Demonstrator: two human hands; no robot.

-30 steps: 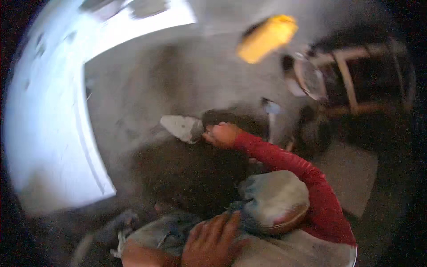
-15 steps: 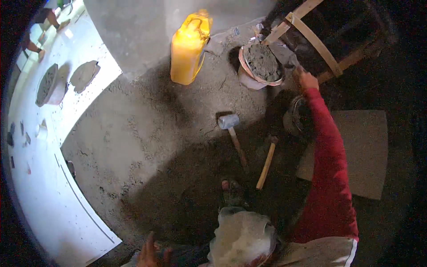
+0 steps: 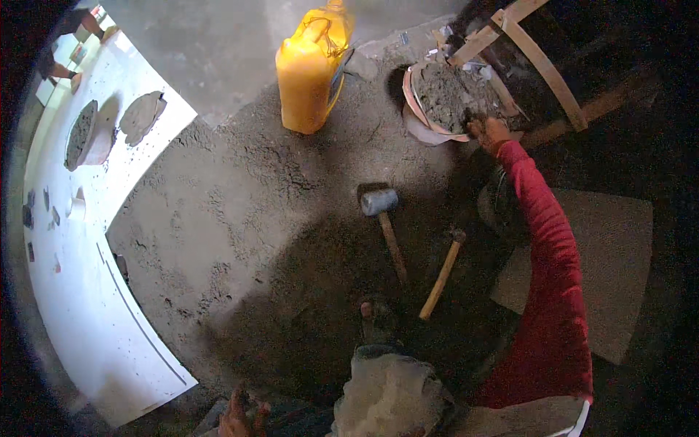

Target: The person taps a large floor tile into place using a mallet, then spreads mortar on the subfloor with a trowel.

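My right hand (image 3: 492, 134) is closed on the handle of a trowel, at the near right rim of a pale bucket (image 3: 424, 130). Wet grey mortar (image 3: 440, 91) fills this bucket. The trowel's blade is hard to make out against the mortar and the clutter beyond. Low in the picture, by my knee, my left hand (image 3: 243, 416) has its fingers apart and holds nothing visible. A mallet (image 3: 380, 203) with a grey head and a wood-handled hammer (image 3: 441, 281) lie on the floor between me and the bucket.
Behind the bucket stands a yellow jerrycan (image 3: 302, 84). A wooden frame (image 3: 542, 65) leans at the far right, above a flat board (image 3: 604, 255). On the left, a white sheet (image 3: 80, 306) carries another mortar bucket (image 3: 97, 146), a mortar patch (image 3: 142, 120) and a white cup (image 3: 76, 209). Another person's hand (image 3: 76, 81) rests beyond.
My right hand has shifted slightly left and down toward the bucket's near rim, bringing the trowel with it. My left hand stays low. The view has shifted a little.
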